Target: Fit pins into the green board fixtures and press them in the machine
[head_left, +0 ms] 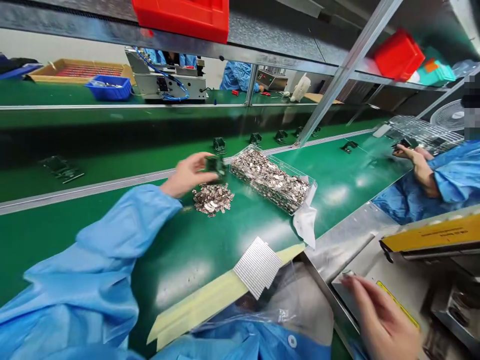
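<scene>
My left hand (187,174) grips a small green circuit board (215,166), slightly blurred, between thumb and fingers. Below it, a heap of small silvery metal pieces (213,199) lies on the green bench. Just right of the heap, a clear plastic box (272,181) is filled with similar pieces. My right hand (386,317) is at the lower right over a metal machine surface (369,270), blurred. Its thumb and fingertips are pinched together, with something small and pale at the tips that I cannot make out.
A ridged silver sheet (258,265) lies on yellow tape (200,305) at the bench's near edge. Several circuit boards stand along the conveyor belt (112,160). A co-worker's hands (420,162) work at the right near a wire rack (423,131). A slanted metal post (345,70) rises behind the bench.
</scene>
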Motion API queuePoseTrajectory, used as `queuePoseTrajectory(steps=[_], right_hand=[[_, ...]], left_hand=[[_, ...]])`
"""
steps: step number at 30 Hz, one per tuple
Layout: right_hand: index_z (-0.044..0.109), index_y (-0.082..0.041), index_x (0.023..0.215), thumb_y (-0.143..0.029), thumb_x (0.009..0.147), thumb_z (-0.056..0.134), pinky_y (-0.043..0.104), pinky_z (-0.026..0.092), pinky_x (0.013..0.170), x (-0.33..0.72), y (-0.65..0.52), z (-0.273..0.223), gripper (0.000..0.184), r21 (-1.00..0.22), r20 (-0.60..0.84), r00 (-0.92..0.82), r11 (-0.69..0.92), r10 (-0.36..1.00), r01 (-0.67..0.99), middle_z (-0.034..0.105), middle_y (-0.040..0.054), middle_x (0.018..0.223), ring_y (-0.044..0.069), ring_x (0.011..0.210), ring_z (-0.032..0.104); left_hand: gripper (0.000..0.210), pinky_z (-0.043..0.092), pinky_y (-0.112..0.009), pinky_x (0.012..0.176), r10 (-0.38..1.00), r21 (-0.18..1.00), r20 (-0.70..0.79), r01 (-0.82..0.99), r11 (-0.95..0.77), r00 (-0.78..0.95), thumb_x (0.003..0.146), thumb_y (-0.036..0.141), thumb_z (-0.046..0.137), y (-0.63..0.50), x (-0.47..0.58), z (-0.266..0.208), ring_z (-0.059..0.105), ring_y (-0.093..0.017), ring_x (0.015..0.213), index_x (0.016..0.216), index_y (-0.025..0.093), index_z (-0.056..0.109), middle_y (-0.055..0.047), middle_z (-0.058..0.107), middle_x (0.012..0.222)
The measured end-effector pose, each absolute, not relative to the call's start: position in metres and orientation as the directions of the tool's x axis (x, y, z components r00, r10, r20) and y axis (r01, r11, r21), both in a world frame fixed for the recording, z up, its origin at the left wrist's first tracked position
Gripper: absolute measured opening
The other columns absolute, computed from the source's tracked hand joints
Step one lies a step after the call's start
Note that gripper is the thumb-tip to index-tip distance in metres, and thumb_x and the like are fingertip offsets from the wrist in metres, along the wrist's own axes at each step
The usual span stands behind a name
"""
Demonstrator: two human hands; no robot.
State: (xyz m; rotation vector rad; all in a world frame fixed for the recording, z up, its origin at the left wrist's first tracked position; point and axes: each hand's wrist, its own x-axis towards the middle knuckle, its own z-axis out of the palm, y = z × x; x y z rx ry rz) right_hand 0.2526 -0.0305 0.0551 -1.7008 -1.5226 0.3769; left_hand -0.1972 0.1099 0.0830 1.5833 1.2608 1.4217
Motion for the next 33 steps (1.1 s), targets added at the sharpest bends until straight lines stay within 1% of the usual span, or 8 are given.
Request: queuePoseTrajectory(steps=[3, 7, 12, 16, 20, 26, 29, 33], right_hand=[[0.073, -0.025, 0.095, -0.050, 0.087, 0.058, 0.043, 0.058, 0.076, 0.180, 0.039, 0.052, 0.030, -0.724, 0.248, -0.297, 0.380, 0.922, 0.576, 0.074, 0.0074, 0.091, 0.029, 0.084, 0.070], [0.072, -0.024, 0.106, -0.028, 0.093, 0.048, 0.034, 0.056, 0.074, 0.081, 0.131, 0.044, 0.027, -0.532, 0.192, -0.648, 0.633, 0.737, 0.562, 0.072, 0.0058, 0.089, 0.021, 0.079, 0.068], [0.074, -0.022, 0.094, -0.018, 0.084, 0.056, 0.034, 0.054, 0.075, 0.020, 0.187, 0.027, 0.021, -0.424, 0.168, -0.693, 0.687, 0.701, 0.591, 0.068, 0.0074, 0.087, 0.023, 0.079, 0.067], [0.073, -0.022, 0.077, -0.033, 0.081, 0.053, 0.039, 0.055, 0.069, 0.012, 0.203, 0.012, 0.023, -0.444, 0.215, -0.723, 0.725, 0.657, 0.527, 0.068, 0.0072, 0.078, 0.025, 0.070, 0.067], [0.072, -0.023, 0.080, -0.054, 0.069, 0.059, 0.037, 0.053, 0.056, 0.020, 0.219, 0.000, 0.035, -0.555, 0.213, -0.638, 0.629, 0.740, 0.545, 0.068, 0.0031, 0.066, 0.024, 0.056, 0.065], [0.068, -0.027, 0.058, -0.071, 0.055, 0.063, 0.036, 0.045, 0.042, 0.044, 0.223, 0.011, 0.044, -0.544, -0.012, -0.652, 0.542, 0.758, 0.641, 0.065, 0.0062, 0.055, 0.025, 0.044, 0.059], [0.067, -0.030, 0.053, -0.073, 0.053, 0.064, 0.039, 0.045, 0.041, 0.067, 0.206, 0.033, 0.044, -0.553, -0.019, -0.608, 0.498, 0.794, 0.668, 0.066, 0.0110, 0.057, 0.027, 0.044, 0.059], [0.073, -0.026, 0.077, -0.068, 0.062, 0.071, 0.034, 0.054, 0.047, 0.104, 0.139, 0.075, 0.045, -0.720, -0.021, -0.425, 0.282, 0.905, 0.635, 0.070, 0.0091, 0.068, 0.026, 0.053, 0.066]], left_hand=[[0.063, 0.050, -0.041, 0.101, 0.812, 0.919, 0.273, 0.390, -0.061, -0.515, 0.067, 0.030, 0.079, 0.133, -0.291, 0.048, 0.063, -0.027, 0.113, 0.124, 0.014, 0.055, -0.012, 0.068, 0.117], [0.068, 0.048, -0.041, 0.101, 0.684, 0.893, 0.229, 0.429, 0.135, -0.692, 0.073, 0.024, 0.072, 0.177, -0.350, 0.018, 0.061, -0.028, 0.116, 0.132, 0.005, 0.045, -0.020, 0.061, 0.126], [0.078, 0.040, -0.044, 0.109, 0.613, 0.843, 0.329, 0.516, 0.153, -0.719, 0.078, 0.029, 0.068, 0.196, -0.345, 0.007, 0.052, -0.031, 0.127, 0.142, 0.005, 0.031, -0.023, 0.052, 0.136], [0.070, 0.042, -0.037, 0.108, 0.575, 0.745, 0.456, 0.645, 0.172, -0.680, 0.075, 0.033, 0.072, 0.139, -0.359, -0.003, 0.049, -0.026, 0.130, 0.136, 0.017, 0.042, -0.014, 0.049, 0.140], [0.068, 0.033, -0.041, 0.114, 0.393, 0.683, 0.525, 0.649, 0.334, -0.755, 0.074, 0.030, 0.072, 0.044, -0.415, -0.005, 0.040, -0.029, 0.135, 0.133, 0.013, 0.042, -0.018, 0.044, 0.140], [0.113, 0.028, -0.051, 0.115, 0.305, 0.683, 0.284, 0.415, 0.601, -0.909, 0.055, 0.032, 0.088, -0.001, -0.507, 0.008, 0.030, -0.037, 0.142, 0.145, 0.014, 0.023, -0.021, 0.035, 0.151], [0.093, 0.039, -0.050, 0.108, 0.380, 0.724, 0.205, 0.401, 0.561, -0.902, 0.052, 0.027, 0.089, 0.010, -0.516, 0.019, 0.051, -0.037, 0.126, 0.133, 0.014, 0.043, -0.016, 0.059, 0.128], [0.064, 0.045, -0.045, 0.103, 0.430, 0.796, 0.231, 0.424, 0.433, -0.873, 0.056, 0.027, 0.087, 0.018, -0.472, 0.033, 0.059, -0.030, 0.112, 0.107, 0.010, 0.053, -0.011, 0.064, 0.112]])
